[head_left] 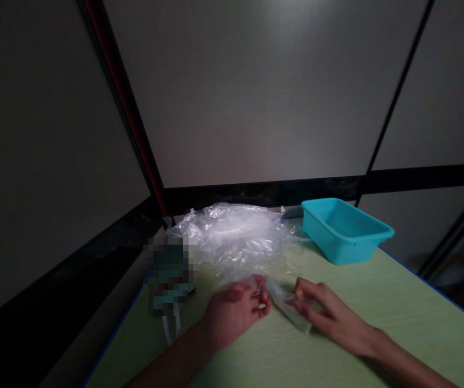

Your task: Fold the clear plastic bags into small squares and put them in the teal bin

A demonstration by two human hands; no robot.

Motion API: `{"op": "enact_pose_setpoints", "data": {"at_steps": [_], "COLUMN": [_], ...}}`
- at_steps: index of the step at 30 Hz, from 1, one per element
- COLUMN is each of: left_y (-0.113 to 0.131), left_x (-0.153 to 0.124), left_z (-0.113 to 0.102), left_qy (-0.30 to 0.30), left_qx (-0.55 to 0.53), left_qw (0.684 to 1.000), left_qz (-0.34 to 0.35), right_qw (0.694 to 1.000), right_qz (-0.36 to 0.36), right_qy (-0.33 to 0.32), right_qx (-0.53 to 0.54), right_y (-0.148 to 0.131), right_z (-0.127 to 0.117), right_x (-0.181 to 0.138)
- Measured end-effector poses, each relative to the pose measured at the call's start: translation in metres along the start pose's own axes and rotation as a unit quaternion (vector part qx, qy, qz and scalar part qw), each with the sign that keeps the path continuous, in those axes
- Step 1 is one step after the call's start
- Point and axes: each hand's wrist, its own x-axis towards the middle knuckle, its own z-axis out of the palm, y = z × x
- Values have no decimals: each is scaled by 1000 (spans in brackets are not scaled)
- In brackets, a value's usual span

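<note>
Between my hands, low over the table, stretches a clear plastic bag [290,314], thin and slightly blurred. My right hand [329,312] pinches it between thumb and fingers. Curled inward, the fingers of my left hand [234,315] close on the bag's other end; the exact grip there is partly hidden. Just beyond both hands lies a large crumpled heap of clear plastic bags [242,231], spread over the back of the table.
A turquoise plastic basin [345,245] stands at the back right of the pale green table [401,318], which has a blue edge. A blurred-out device [171,275] with a white strap lies on the left. Light panels rise behind the table.
</note>
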Motion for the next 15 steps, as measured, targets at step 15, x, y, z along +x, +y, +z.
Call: {"op": "enact_pose_setpoints", "data": {"at_steps": [15], "left_y": [0], "left_x": [0], "left_z": [-3], "left_qy": [-93], "left_qx": [53], "left_qw": [994], "left_qz": [-22], "right_qw": [840], "right_qz": [78], "right_qy": [236], "right_qx": [481], "right_y": [26], "right_z": [-32], "right_x": [21]}}
